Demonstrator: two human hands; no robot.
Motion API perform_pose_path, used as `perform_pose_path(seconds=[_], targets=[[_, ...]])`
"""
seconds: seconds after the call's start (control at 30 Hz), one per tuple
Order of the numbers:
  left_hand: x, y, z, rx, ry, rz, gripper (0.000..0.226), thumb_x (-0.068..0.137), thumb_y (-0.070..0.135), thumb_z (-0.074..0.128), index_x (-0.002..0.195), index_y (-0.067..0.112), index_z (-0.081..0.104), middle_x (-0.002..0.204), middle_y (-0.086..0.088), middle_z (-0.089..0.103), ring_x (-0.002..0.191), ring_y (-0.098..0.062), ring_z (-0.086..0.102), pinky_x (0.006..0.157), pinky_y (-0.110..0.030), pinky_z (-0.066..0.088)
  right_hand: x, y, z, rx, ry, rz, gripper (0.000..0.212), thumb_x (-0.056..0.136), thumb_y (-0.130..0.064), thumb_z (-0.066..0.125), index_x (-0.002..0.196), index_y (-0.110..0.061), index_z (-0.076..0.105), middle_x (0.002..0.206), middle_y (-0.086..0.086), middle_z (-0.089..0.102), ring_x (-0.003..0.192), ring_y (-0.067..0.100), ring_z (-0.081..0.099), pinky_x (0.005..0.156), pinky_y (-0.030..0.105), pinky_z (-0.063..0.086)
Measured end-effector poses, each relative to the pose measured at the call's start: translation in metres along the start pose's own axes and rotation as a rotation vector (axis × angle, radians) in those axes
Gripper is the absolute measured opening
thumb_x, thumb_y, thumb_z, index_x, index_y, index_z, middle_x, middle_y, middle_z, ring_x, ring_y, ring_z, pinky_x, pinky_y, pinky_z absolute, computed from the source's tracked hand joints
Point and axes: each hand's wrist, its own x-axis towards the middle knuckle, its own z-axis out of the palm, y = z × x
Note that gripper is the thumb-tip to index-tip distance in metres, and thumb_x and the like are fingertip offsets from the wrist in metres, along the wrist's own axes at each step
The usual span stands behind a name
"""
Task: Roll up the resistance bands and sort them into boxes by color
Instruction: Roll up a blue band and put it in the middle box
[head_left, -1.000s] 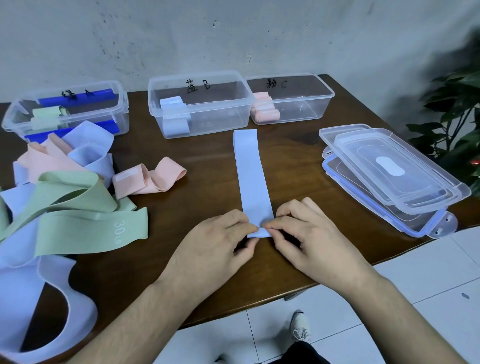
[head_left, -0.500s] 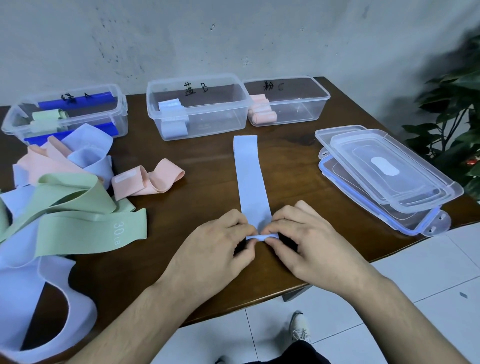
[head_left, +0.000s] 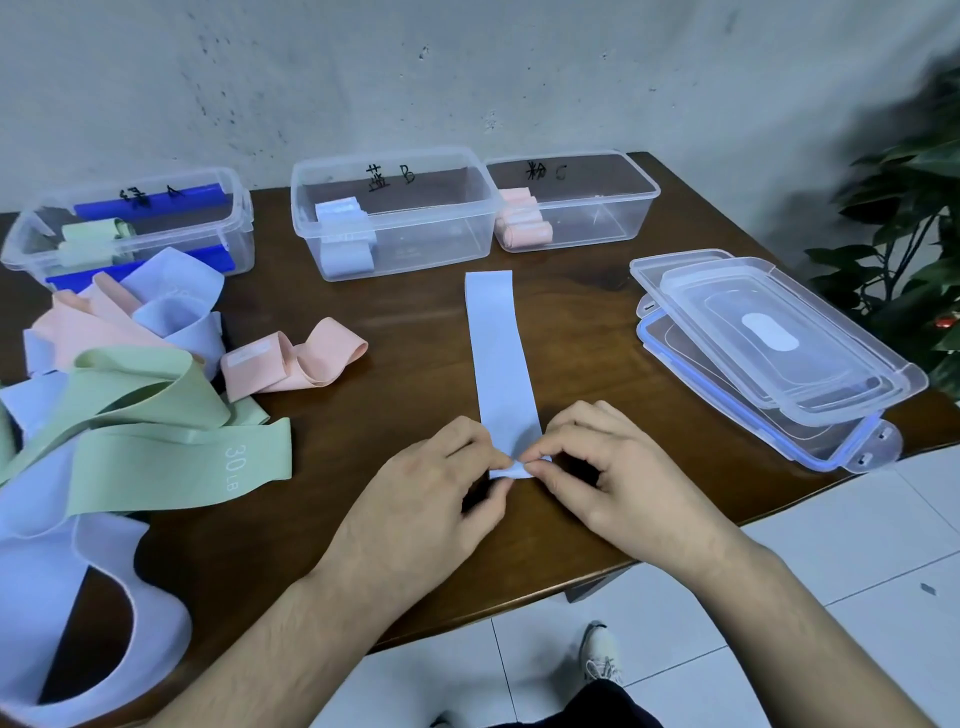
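Observation:
A pale blue band (head_left: 498, 353) lies flat on the table, stretched away from me. Its near end is curled into a small roll. My left hand (head_left: 431, 499) and my right hand (head_left: 608, 478) both pinch that rolled end with thumb and fingertips. Three clear boxes stand at the back: the left box (head_left: 31, 254) holds green rolls, the middle box (head_left: 483, 208) holds blue rolls, the right box (head_left: 639, 208) holds pink rolls. A heap of loose bands lies at the left, with a green band (head_left: 156, 462) marked 30 LB and a pink band (head_left: 301, 358).
Stacked clear lids (head_left: 779, 353) lie at the table's right side. A potted plant (head_left: 914, 208) stands past the right edge. A large pale blue band (head_left: 78, 623) hangs near the front left corner. The table's front edge (head_left: 519, 608) runs just under my wrists.
The near end of the blue band has been turned over into a small roll between my fingers. Both hands stayed at that end. The camera view shifted slightly.

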Motion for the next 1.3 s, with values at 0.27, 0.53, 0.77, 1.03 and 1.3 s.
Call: perform_pose_path(seconds=[0.27,0.53,0.77,1.03,1.3], targets=[[0.004,-0.002,-0.001,0.064,-0.032,-0.008,0.013,0.089,0.027,0.07,0.101,0.022,0.072,0.098,0.011,0.055,0.053,-0.004,0.037,0.056,0.0,0.029,-0.003,-0.004,-0.002,-0.161,0.003,-0.046,0.025,0.095,-0.037,0.061,0.116,-0.03,0.072,0.102,-0.021,0.052,0.096,0.005,0.046,0.082,0.018,0.044],[0.008,-0.002,-0.004,0.035,-0.055,-0.024,0.019,0.095,0.033,0.061,0.11,0.024,0.069,0.106,0.015,0.052,0.059,-0.002,0.047,0.057,-0.003,0.035,0.002,-0.004,-0.002,-0.187,-0.015,-0.069,0.021,0.095,-0.032,0.062,0.112,-0.028,0.072,0.103,-0.021,0.055,0.095,0.002,0.044,0.087,0.017,0.041],[0.011,-0.003,-0.006,0.007,-0.071,-0.057,0.019,0.095,0.031,0.062,0.111,0.024,0.071,0.106,0.016,0.058,0.067,0.0,0.048,0.066,0.001,0.037,0.005,-0.005,-0.001,-0.178,-0.015,-0.042,0.024,0.095,-0.034,0.06,0.115,-0.028,0.071,0.104,-0.022,0.053,0.096,0.004,0.043,0.086,0.02,0.044],[0.016,-0.004,-0.009,-0.008,-0.097,-0.058,0.027,0.1,0.036,0.05,0.121,0.027,0.066,0.113,0.018,0.052,0.084,-0.005,0.054,0.071,-0.004,0.041,0.006,-0.006,-0.003,-0.182,-0.014,-0.035,0.019,0.095,-0.03,0.062,0.111,-0.026,0.071,0.106,-0.021,0.058,0.096,0.001,0.046,0.084,0.012,0.041],[0.016,-0.002,-0.007,0.019,-0.065,-0.071,0.015,0.095,0.027,0.063,0.107,0.022,0.07,0.106,0.012,0.06,0.076,-0.005,0.056,0.061,0.001,0.035,0.012,-0.001,-0.004,-0.144,-0.013,-0.011,0.02,0.094,-0.032,0.065,0.113,-0.03,0.072,0.103,-0.022,0.06,0.097,0.003,0.046,0.085,0.015,0.042]])
